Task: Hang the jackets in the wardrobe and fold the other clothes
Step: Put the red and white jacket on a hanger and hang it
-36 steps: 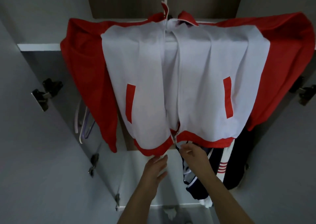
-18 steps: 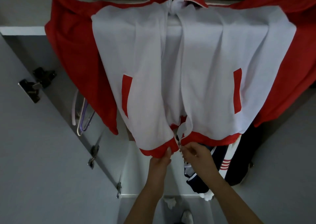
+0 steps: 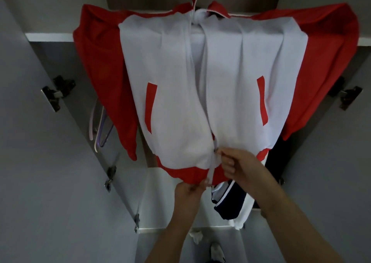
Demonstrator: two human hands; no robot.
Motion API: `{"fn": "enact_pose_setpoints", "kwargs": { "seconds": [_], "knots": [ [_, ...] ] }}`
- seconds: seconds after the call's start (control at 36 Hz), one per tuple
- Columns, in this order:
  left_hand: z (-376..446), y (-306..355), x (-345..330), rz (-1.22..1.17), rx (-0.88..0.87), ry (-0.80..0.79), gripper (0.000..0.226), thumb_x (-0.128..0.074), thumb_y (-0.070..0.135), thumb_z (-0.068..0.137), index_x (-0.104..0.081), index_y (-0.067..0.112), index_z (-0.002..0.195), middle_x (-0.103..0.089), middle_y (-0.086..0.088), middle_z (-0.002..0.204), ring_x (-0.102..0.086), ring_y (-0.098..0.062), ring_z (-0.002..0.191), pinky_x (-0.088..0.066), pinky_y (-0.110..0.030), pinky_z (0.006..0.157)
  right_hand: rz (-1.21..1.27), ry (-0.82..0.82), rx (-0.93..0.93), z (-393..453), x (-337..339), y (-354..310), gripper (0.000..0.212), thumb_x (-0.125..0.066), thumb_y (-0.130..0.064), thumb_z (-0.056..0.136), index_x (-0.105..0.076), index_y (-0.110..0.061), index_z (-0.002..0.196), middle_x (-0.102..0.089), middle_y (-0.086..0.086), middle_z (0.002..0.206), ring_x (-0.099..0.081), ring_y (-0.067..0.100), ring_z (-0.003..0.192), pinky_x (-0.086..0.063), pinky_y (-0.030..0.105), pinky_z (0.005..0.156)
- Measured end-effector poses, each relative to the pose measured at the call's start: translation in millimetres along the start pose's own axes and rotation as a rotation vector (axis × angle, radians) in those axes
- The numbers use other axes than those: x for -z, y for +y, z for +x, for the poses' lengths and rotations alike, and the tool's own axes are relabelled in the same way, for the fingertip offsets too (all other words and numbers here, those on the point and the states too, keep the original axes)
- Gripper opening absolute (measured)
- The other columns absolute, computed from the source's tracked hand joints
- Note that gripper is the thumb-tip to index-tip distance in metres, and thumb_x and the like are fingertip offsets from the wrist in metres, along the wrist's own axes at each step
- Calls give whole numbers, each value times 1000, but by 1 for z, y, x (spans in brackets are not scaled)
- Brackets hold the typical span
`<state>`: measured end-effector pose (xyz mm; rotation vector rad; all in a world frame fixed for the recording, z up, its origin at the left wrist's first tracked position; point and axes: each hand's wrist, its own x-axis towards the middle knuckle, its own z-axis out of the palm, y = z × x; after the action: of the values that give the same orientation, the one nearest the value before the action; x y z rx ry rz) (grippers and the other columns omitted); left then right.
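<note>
Hanger: hidden under the red and white jacket [image 3: 180, 86].
Zip slider: too small to make out, covered by the right hand [image 3: 239, 168].
Dark garment [image 3: 230, 204]: largely hidden behind the jacket.
Forearms: cut off by the bottom edge.
Floor items: blurred, not identified.

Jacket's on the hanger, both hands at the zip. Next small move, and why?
Probably draw the zipper pull upward with the right hand while the left hand keeps the red hem taut. The red and white jacket is joined only at the bottom; above the pull the front gapes open.
</note>
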<state>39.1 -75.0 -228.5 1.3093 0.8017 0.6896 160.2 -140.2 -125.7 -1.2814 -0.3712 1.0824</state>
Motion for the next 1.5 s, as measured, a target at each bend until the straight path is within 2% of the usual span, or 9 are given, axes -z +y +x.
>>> {"fn": "enact_pose_setpoints", "kwargs": {
  "seconds": [0.19,0.33,0.53,0.64,0.72,0.86,1.14,1.25,1.5],
  "knots": [
    [-12,3,23,10,114,14,22,-71,22,85,-70,5,71,-67,-3,69,-59,-7,64,-47,-13,65,-102,-50,251,-7,-29,-81,20,-50,-16,97,-63,-7,84,-35,-8,46,-33,6,40,-30,17,38],
    [-10,24,53,334,118,-151,17,-58,30,95,-65,21,82,-72,8,81,-64,-2,68,-48,-12,60,-463,31,411,-12,-53,-108,18,-64,-19,90,-72,-5,81,-43,-5,44,-40,9,40,-36,19,41],
    [8,105,64,399,-320,151,22,-69,36,85,-61,20,74,-64,10,72,-62,-7,71,-55,-26,66,-553,-40,294,-11,-63,-116,29,-60,-24,92,-56,-12,66,-37,-4,43,-36,11,37,-33,21,39],
    [20,148,26,415,-462,101,31,-75,43,77,-53,33,96,-54,22,96,-56,0,86,-48,-13,73,-544,-78,282,-9,-64,-117,30,-61,-25,92,-59,-12,64,-36,-3,45,-35,12,39,-31,21,40],
    [29,163,4,381,-505,60,32,-74,43,78,-53,29,97,-60,14,99,-59,-4,90,-49,-16,84,-566,-127,273,-8,-65,-121,29,-60,-25,92,-65,-11,68,-39,-2,46,-37,13,41,-33,22,41],
    [36,169,1,240,-556,-14,9,-65,28,89,-59,29,82,-65,14,77,-61,7,76,-45,-5,68,-532,-203,203,-6,-63,-137,27,-59,-28,93,-69,-10,76,-39,-3,49,-37,10,43,-32,20,40],
    [55,157,27,259,-485,-23,36,-76,16,80,-47,21,60,-51,18,52,-48,5,52,-39,-9,54,-9,-290,34,12,-69,-217,29,-50,-18,94,-63,-9,70,-42,-5,49,-38,4,38,-33,14,33],
    [63,156,37,335,-450,-33,40,-78,16,77,-43,17,59,-44,16,48,-40,2,48,-35,-10,52,-34,-343,39,19,-71,-246,12,-55,-16,86,-58,-9,77,-42,-6,48,-39,4,37,-34,15,32],
    [69,223,16,360,-596,7,22,-78,20,78,-59,28,83,-65,12,85,-60,7,76,-45,-7,63,-175,-403,71,41,-66,-280,21,-57,-21,86,-65,-6,74,-46,-3,51,-43,5,37,-39,15,33]
  ]
}}
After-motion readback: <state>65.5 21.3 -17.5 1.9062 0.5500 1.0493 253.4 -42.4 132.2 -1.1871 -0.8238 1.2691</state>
